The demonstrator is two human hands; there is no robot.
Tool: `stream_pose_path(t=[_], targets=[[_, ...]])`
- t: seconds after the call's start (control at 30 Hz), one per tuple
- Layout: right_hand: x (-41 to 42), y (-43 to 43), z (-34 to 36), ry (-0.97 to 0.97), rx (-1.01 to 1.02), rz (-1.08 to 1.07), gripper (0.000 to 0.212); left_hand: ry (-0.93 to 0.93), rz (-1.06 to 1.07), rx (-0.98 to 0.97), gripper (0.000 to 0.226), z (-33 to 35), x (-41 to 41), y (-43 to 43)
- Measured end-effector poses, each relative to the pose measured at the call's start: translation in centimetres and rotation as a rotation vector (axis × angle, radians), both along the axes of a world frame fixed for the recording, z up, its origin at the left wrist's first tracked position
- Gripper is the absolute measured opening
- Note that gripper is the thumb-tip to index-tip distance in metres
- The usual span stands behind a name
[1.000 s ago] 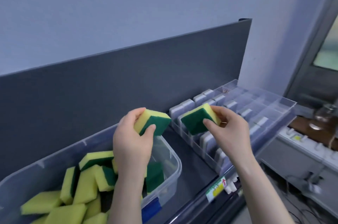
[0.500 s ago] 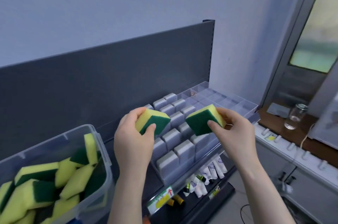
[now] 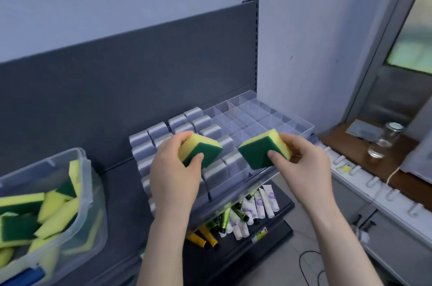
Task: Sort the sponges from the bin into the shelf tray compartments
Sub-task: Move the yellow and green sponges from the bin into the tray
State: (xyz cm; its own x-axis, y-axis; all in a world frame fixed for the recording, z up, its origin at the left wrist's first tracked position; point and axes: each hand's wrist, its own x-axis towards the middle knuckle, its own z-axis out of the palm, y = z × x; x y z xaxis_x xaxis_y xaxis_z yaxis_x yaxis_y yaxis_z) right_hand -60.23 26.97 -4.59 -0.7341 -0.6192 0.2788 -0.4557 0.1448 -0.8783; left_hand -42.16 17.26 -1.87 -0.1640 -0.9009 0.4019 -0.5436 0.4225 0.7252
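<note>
The left hand (image 3: pixel 174 176) grips the left sponge (image 3: pixel 201 149), the right hand (image 3: pixel 304 164) the right sponge (image 3: pixel 261 148), both over the tray (image 3: pixel 301 125) mid-frame; its empty compartments (image 3: pixel 264 119) lie upper right, nearest the right hand.

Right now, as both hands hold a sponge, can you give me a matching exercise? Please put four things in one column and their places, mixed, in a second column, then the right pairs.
Things:
1. bin
2. glass jar
3. tubes
4. sponge in the right hand

Places:
a. on the dark shelf under the tray
b. on the brown counter at the far right
c. held above the tray
d. at the far left, with many sponges inside

Pairs: 1-d, 2-b, 3-a, 4-c.
</note>
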Motion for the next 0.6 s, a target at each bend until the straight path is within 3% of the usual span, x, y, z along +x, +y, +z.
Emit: stream_pose_path(t=[0.6], targets=[[-9.8,-11.4,1.1,-0.052,0.024,0.115,0.034,0.019,0.097,-0.04,0.046,1.7,-8.2,-10.9]])
